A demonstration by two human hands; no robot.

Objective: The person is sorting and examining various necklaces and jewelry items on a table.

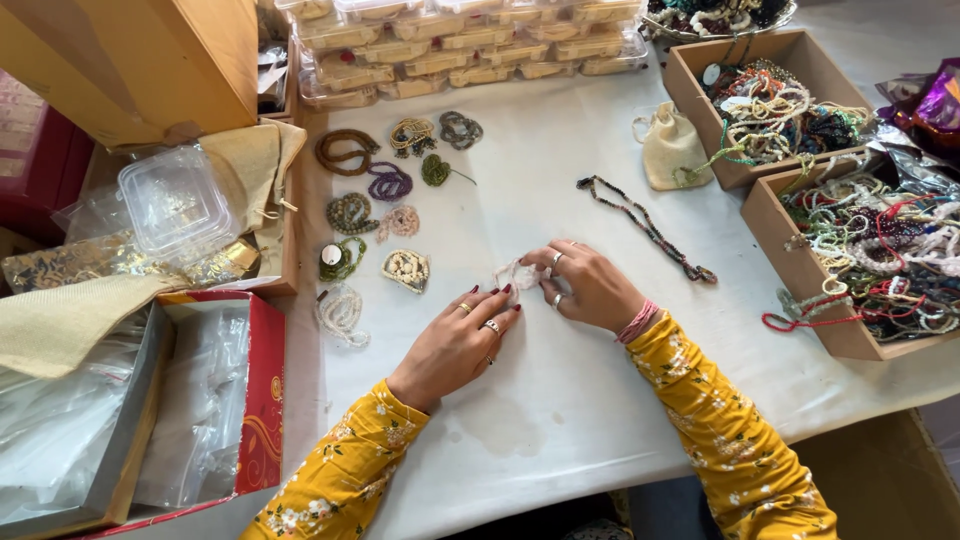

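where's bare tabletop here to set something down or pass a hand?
Widest bare white tablecloth lies between the yellow floral sleeves, toward the near edge. Another patch sits between the stacked clear plastic boxes, the long dark beaded strand and the hands. Crowded: coiled bead bracelets beyond the left hand, cardboard trays of bead strands beyond the right hand.

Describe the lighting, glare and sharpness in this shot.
Head view: soft, even light with only faint shadows under the left hand and right hand; mild glare on the clear plastic container and foil wrapping; the pale beads between the fingers blend into the white tablecloth; edges stay reasonably sharp.
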